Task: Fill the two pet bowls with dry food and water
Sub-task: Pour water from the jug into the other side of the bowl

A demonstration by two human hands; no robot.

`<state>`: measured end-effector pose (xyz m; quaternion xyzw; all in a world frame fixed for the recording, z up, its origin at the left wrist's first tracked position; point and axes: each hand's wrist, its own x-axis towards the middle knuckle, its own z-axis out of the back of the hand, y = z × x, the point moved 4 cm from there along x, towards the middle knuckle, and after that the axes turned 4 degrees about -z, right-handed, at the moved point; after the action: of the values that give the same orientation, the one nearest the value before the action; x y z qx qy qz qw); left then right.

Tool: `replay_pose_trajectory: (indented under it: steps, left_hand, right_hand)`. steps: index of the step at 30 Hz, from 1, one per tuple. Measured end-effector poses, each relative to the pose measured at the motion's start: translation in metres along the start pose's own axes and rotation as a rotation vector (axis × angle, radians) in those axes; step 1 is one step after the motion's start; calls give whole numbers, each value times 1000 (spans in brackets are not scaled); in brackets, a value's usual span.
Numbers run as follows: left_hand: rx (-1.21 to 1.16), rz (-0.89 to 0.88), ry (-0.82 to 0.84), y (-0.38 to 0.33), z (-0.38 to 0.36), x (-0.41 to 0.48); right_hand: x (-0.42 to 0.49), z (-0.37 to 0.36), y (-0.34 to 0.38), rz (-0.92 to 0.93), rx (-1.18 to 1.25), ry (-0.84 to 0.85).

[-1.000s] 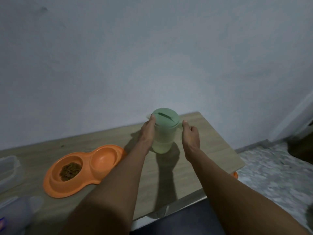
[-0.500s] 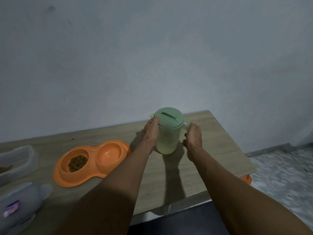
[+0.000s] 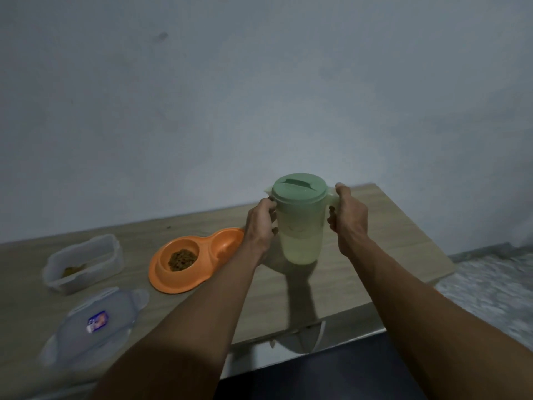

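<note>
The right hand (image 3: pixel 350 217), beside the handle (image 3: pixel 332 198) a moment earlier, had curled round it while the left hand (image 3: pixel 261 223) gripped the body of the translucent green, lidded jug (image 3: pixel 300 226), part full, between them, apparently ready to fill the empty well (image 3: pixel 227 245) of the orange bowl (image 3: pixel 161 275) just left of the left hand.

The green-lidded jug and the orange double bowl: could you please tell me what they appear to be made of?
Pale green jug with darker green lid: probably translucent plastic; the liquid level shows through its wall. Orange double pet bowl: likely moulded plastic, smooth, uniformly coloured.
</note>
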<state>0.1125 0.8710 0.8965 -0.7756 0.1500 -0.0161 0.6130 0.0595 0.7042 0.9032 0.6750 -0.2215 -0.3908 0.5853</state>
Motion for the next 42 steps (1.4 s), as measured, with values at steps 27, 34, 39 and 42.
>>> replay_pose_trajectory:
  steps: [27, 34, 39, 42]
  left_hand:
    - [243, 70, 56, 58, 44, -67]
    - [342, 43, 42, 67, 37, -59]
    - [344, 47, 23, 68, 38, -56]
    - [337, 46, 24, 68, 38, -56]
  right_hand:
    - [-74, -30, 0, -1, -174, -84]
    - [-69, -30, -3, 0, -256, -84]
    - [-68, -33, -4, -1, -283, -56]
    - [-69, -35, -3, 2, -321, -58]
